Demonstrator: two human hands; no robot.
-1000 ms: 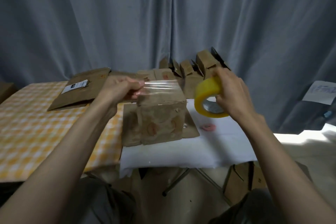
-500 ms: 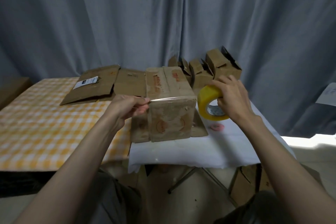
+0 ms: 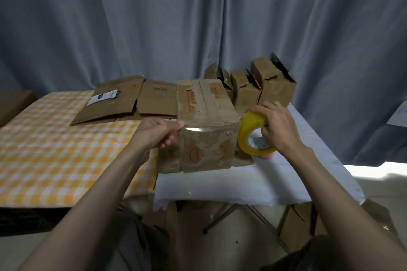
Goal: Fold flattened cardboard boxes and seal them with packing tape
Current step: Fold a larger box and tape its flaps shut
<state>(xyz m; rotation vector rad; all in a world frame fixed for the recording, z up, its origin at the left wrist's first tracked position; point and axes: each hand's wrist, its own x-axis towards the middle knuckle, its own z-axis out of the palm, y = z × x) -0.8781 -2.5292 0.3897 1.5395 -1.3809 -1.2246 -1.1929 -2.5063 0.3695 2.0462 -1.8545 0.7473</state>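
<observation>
My left hand pinches the tape's loose end against the box's near left corner; my right hand has its grip clamped on the yellow tape roll at the box's right side. The box stands on the white-covered table. Behind it stand folded boxes; left of it lie flat cardboard sheets.

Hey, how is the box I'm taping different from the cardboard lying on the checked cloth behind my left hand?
The box being taped is folded up and stands on the white cloth; the flat cardboard lies unfolded on the checked cloth. The box carries reddish printing and a strip of clear tape stretched from the left hand to the yellow tape roll in the right hand; the flat cardboard bears a white label and no hand touches it. Both are worn brown cardboard.
</observation>
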